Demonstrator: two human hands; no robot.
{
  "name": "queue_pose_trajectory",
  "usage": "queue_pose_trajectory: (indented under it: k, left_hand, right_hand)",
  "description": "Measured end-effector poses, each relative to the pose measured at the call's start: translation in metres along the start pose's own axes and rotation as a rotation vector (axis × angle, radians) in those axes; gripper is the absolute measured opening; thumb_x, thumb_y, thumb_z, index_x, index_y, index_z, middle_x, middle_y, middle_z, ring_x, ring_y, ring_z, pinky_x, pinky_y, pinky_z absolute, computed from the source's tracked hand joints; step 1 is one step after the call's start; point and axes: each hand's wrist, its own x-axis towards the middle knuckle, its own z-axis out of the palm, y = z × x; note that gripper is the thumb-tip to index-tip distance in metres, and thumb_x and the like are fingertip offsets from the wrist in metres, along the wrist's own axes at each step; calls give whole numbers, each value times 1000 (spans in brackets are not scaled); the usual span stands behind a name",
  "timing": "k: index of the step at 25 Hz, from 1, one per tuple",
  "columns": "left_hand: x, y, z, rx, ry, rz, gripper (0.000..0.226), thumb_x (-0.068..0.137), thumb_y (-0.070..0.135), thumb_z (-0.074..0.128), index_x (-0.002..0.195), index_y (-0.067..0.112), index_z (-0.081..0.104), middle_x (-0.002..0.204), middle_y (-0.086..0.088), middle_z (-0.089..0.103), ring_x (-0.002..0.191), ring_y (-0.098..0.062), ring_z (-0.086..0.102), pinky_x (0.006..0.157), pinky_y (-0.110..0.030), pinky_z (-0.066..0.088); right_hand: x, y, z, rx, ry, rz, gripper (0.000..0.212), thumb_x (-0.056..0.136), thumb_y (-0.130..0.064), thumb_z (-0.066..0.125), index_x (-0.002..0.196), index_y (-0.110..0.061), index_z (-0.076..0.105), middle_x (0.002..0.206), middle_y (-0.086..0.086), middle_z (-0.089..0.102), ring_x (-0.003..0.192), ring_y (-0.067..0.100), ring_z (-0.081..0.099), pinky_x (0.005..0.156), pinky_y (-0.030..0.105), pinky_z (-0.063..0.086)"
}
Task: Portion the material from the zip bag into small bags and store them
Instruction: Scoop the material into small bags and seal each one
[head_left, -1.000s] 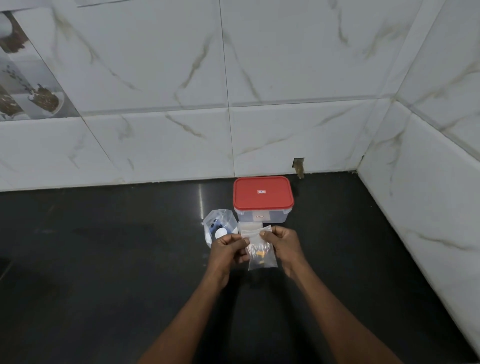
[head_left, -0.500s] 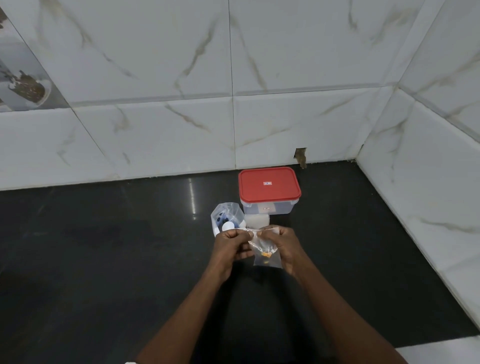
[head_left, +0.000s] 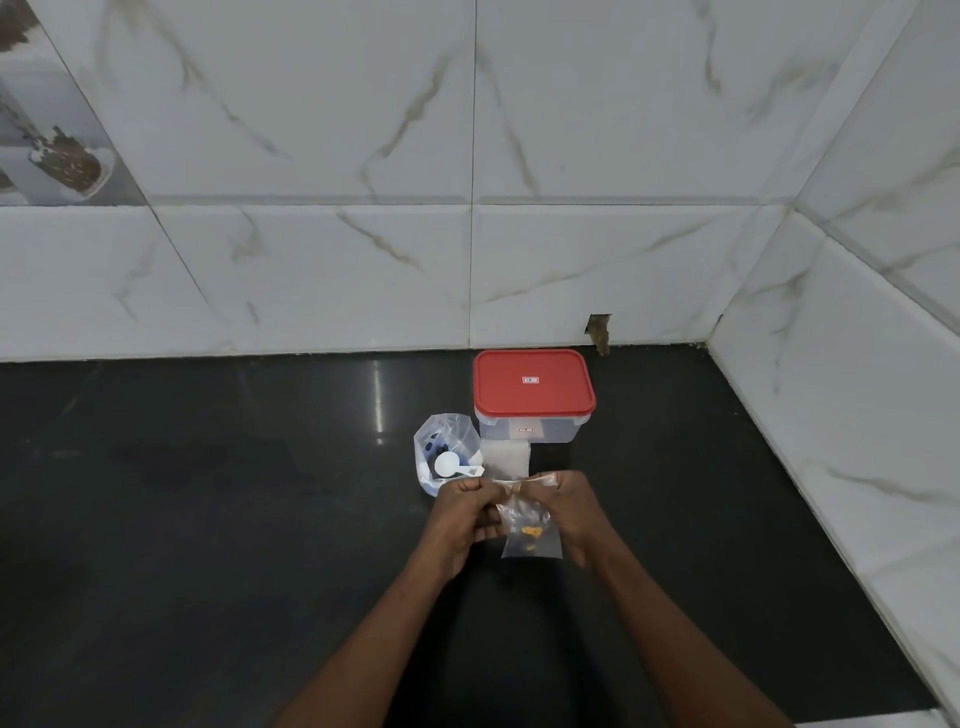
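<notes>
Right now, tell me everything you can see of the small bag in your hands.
The small bag is clear, thin, crinkled plastic, hanging upright above the black counter. A few small orange-yellow pieces sit low inside. Its top edge is pinched from both sides: the left hand grips the left end, the right hand the right end. Whether the top is sealed cannot be told. Nothing else touches it.

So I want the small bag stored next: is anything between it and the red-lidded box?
The small bag, pinched by the left hand and right hand, has flat empty bags lying before the box, whose red lid is on.
</notes>
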Motion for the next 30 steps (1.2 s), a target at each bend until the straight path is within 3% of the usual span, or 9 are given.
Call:
queue_pose_trajectory:
  k: [4,7,10,14,17,22,25,30]
  left_hand:
    - [7,0,15,51,59,34,13,82,1,65,72,9,68,84,-20,71,77,-30,68,69,-36,58]
    - [11,-4,26,60,113,54,3,69,10,69,65,9,69,79,-22,65,76,-32,60,70,-39,50]
    - [15,-9,34,93,179,93,19,59,18,70,68,1,69,70,-19,63,70,-28,55,68,-38,46]
    - [17,-7,34,118,218,95,10,69,12,73,64,4,69,63,-17,60,58,-24,52,58,-32,46]
    - [21,-5,33,61,225,70,8,70,9,68,63,8,67,66,-17,59,65,-28,53,62,-35,46]
    - [22,-9,41,28,157,37,6,83,4,68,84,-2,70,78,-19,67,69,-28,64,68,-38,53]
    - [26,-9,46,34,165,38,8,83,0,65,76,2,67,70,-16,64,58,-21,61,57,-29,51]
    - [29,-7,47,1,144,12,9,78,3,64,69,4,66,63,-11,63,52,-17,59,51,-25,48]
  right_hand:
    - [7,-3,-16,-61,8,-18,19,82,-6,71,84,13,70,81,28,70,71,30,66,67,37,53]
    - [11,-4,-24,-68,-5,-14,20,81,-6,72,84,14,69,78,25,70,68,27,66,62,33,52]
    - [16,0,-27,-111,-6,-24,19,81,-7,71,81,13,68,74,20,70,66,24,64,60,32,49]
    - [21,2,-34,-35,-2,13,14,84,-5,70,87,8,72,83,23,73,71,28,69,64,35,55]
    - [23,-1,-39,-8,9,49,12,83,-2,67,87,8,71,78,19,71,68,27,66,63,38,55]
    - [27,2,-43,-62,38,31,15,81,-6,68,85,8,68,76,15,69,67,24,63,63,35,51]
    - [28,4,-42,-51,40,25,16,80,-6,68,82,10,67,73,15,67,66,24,62,62,33,50]
    - [34,6,-40,-50,54,19,16,78,-5,68,78,10,66,68,15,64,63,23,59,60,31,48]
